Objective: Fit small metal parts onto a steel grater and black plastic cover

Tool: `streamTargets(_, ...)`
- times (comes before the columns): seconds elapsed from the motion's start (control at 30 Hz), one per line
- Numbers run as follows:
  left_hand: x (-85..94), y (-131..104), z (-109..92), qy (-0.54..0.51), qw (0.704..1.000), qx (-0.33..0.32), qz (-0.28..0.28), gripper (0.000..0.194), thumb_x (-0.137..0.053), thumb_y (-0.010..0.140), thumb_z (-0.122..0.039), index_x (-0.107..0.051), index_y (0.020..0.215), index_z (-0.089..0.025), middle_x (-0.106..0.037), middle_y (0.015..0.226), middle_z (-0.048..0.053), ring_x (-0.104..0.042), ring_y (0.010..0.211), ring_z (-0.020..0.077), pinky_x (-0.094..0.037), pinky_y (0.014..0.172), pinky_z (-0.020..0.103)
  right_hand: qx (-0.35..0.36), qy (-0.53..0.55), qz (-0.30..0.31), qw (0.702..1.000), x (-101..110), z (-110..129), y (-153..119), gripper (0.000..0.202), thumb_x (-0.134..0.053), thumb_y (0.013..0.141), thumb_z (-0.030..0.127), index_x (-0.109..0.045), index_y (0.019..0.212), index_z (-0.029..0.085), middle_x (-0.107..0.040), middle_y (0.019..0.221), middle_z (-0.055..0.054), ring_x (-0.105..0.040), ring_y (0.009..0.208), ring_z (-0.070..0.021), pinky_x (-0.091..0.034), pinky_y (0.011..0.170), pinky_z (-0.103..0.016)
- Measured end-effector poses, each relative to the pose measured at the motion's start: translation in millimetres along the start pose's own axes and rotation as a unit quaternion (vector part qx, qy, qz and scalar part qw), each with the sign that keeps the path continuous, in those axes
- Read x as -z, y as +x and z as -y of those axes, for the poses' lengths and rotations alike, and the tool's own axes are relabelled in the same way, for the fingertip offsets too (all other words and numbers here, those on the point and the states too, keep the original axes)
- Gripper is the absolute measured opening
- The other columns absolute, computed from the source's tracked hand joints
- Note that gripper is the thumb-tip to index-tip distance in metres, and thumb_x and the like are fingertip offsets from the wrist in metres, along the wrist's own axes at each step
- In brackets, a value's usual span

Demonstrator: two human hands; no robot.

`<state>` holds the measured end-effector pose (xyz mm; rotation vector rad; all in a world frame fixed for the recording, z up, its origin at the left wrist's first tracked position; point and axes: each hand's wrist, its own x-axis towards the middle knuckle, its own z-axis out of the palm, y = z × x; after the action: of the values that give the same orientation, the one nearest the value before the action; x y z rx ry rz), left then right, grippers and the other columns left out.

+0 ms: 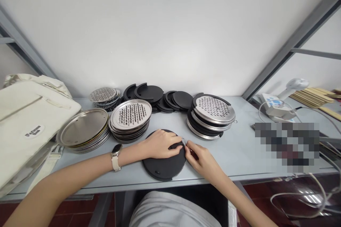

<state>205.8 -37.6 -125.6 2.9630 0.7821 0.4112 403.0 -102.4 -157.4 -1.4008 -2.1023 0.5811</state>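
Two hands on one flat round black disc (pixel 166 165), at the front of the grey table (pixel 245 152).
Our left hand (pixel 162 144) lies palm-down on it, thumb and fingers apart; our right (pixel 201 156) angles in, fingertips clamped on one thin metal wire loop (pixel 183 141).

Bare forearms; left wrist — watch (pixel 116 150), dark face, pale strap; light grey clothing (pixel 170 211) over lap

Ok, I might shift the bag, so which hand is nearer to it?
Left. The left hand rests on the black disc, to the right of the bag; the right hand is farther off, at the disc's right edge.
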Motion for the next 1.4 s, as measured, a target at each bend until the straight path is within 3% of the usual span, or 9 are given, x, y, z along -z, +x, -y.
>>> streamTargets(1.4,3.2,0.2,-4.2,-0.022,1.0,0.009,0.017,0.019,-0.048,0.092,-0.034,-0.058,0.084,-0.02,-0.064,0.077,0.001,-0.061,0.066,0.0158,-0.036,0.056,0.026,0.01,-0.024,-0.023,0.999,1.0,4.6,-0.1,0.022,-0.036,0.092,0.024,-0.028,0.071,0.023,-0.035,0.057,0.006,-0.032,0.051,-0.0118,-0.027,0.049,-0.022)
